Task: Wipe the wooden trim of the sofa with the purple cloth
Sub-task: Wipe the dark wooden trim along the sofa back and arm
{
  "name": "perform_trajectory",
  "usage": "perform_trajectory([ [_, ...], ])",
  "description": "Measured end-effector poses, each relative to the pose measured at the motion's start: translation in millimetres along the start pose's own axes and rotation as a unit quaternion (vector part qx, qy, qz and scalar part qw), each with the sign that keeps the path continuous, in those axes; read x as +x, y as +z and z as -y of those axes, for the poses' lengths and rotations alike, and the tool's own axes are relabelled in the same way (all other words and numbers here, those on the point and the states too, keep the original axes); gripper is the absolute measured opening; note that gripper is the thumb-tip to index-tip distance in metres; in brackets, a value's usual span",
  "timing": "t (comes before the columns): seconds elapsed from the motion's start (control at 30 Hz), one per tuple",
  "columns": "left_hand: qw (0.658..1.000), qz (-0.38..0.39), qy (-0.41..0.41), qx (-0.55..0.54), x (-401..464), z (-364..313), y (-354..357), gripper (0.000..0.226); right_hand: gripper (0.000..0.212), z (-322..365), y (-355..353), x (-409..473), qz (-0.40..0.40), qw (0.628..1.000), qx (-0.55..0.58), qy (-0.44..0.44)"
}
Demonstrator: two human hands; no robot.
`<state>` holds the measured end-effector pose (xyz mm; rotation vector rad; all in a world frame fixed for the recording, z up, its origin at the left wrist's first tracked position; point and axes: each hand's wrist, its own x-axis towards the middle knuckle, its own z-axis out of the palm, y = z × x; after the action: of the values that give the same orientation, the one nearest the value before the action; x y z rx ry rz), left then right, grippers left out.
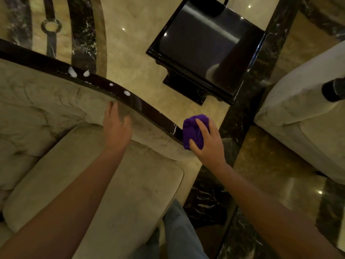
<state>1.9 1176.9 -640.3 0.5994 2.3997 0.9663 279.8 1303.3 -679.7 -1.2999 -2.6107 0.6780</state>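
1. The right hand (207,141) grips the bunched purple cloth (194,130) and presses it on the near end of the wooden trim (104,85), where the dark rail comes down to the front of the sofa arm.
2. The trim's long axis runs from that end up and to the left across the view, curving along the top of the beige upholstery (46,101). Almost all of the rail lies up and to the left of the cloth, so the stroke would likely go that way.
3. The white spots (127,93) sit on the rail well along from the cloth (foam or cleaner, it cannot be told which), with more of them farther left.
4. The left hand (116,126) lies flat and open on the upholstery just beside the rail, holding nothing. It is nearer to the spots, but the cloth is in the right hand.
5. The rail is glossy and dark and throws back the lights. Beyond it lie a polished marble floor (130,43) and a black lacquered side table (209,45), well apart from the trim; a second beige seat (306,101) stands at the right.
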Motion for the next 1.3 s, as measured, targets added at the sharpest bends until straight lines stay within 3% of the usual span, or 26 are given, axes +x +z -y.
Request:
perform_trajectory([
  [0.23, 1.000, -0.014, -0.006, 0.025, 16, 14, -5, 0.062, 0.064, 19, 16, -9, -0.028, 0.999, -0.001, 0.044],
  [0.4, 0.999, -0.016, -0.003, 0.047, 23, 24, -8, 0.057, 0.056, 45, 28, -10, -0.065, 0.992, 0.072, 0.081],
  [0.67, 0.994, 0.029, 0.049, 0.091, 27, 31, -22, 0.050, 0.063, 112, 56, 12, -0.062, 0.974, 0.185, 0.112],
  [0.8, 0.986, 0.071, 0.096, 0.115, 37, 44, -41, 0.046, 0.069, 122, 58, 23, -0.069, 0.974, 0.184, 0.111],
  [0.9, 0.987, 0.046, 0.106, 0.112, 41, 52, -52, 0.044, 0.073, 132, 58, 31, -0.079, 0.983, 0.143, 0.088],
  [1.0, 0.985, 0.001, 0.113, 0.130, 44, 58, -53, 0.052, 0.073, 148, 57, 41, -0.097, 0.988, 0.102, 0.067],
  [1.17, 0.975, 0.038, 0.080, 0.204, 57, 69, -48, 0.076, 0.072, 168, 53, 62, -0.093, 0.992, 0.068, 0.048],
  [1.3, 0.976, 0.045, 0.083, 0.198, 58, 76, -41, 0.086, 0.068, 175, 50, 75, -0.087, 0.994, 0.062, 0.015],
])
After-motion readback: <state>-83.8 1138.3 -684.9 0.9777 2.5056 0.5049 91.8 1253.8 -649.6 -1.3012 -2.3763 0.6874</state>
